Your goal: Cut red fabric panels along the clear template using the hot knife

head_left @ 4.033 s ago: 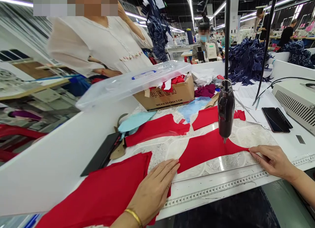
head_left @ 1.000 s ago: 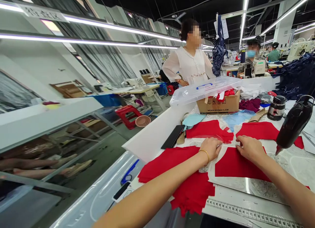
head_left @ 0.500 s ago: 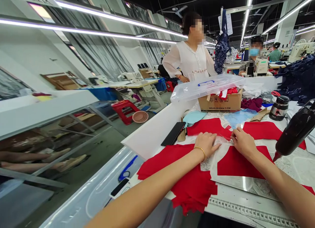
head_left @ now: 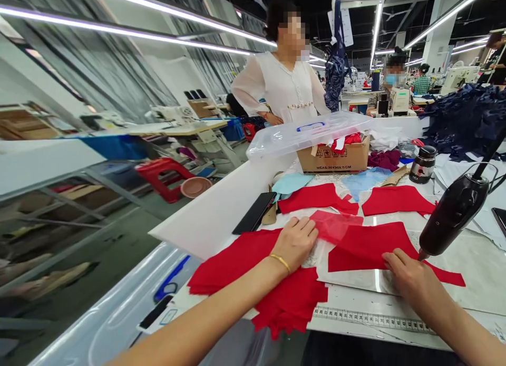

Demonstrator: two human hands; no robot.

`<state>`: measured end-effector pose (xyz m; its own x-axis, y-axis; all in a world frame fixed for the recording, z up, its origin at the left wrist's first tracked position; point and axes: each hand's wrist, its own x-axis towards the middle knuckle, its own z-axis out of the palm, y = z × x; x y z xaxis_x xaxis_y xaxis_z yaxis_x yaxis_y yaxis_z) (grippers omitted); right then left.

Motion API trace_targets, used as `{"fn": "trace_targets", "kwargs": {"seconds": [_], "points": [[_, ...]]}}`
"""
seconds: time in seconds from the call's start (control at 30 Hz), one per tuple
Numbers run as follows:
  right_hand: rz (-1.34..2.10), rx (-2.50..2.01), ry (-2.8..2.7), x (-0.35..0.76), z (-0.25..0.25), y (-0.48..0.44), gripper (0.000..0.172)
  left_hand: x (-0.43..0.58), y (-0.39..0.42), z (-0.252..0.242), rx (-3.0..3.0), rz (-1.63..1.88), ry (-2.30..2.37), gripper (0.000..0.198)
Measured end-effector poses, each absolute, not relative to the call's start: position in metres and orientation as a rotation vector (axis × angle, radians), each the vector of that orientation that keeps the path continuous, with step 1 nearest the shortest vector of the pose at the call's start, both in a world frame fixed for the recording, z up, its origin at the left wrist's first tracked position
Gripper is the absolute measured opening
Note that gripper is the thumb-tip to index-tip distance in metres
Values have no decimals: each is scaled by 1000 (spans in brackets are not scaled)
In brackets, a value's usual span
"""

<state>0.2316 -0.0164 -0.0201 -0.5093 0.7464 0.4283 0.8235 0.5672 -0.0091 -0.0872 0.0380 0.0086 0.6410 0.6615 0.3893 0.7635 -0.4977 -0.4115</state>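
My left hand, with a gold bangle at its wrist, has curled fingers on the left end of a sheer, light red piece. Beneath that hand lies a stack of red fabric pieces. My right hand pinches the lower edge of a cut red fabric piece, which lies flat on a clear sheet. The sheer piece partly overlaps this red piece. Just above my right hand, a black cylindrical device points its narrow tip down at the fabric.
More red pieces lie farther back. A measuring tape runs along the table's front edge. A black phone, a cardboard box under a clear lid and a dark jar stand around. A person stands behind.
My right hand has moved down and towards me, from the far cut pieces to the near red piece. The sheer piece now lies spread beside my left hand. The view has shifted right.
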Motion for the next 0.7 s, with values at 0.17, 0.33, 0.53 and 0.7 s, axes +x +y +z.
{"fn": "trace_targets", "kwargs": {"seconds": [0.17,0.33,0.53,0.7], "points": [[-437,-1151,-2337,276,-31,-28,40,-75,11,3,-2310,-313,-999,26],[-461,-1244,-2273,306,-28,-37,38,-56,3,1,-2339,-383,-953,26],[-392,-1345,-2207,329,-26,-40,35,-33,-1,2,-2356,-455,-922,26],[-307,-1433,-2149,341,-26,-40,39,-18,-2,0,-2378,-495,-896,26]]}}
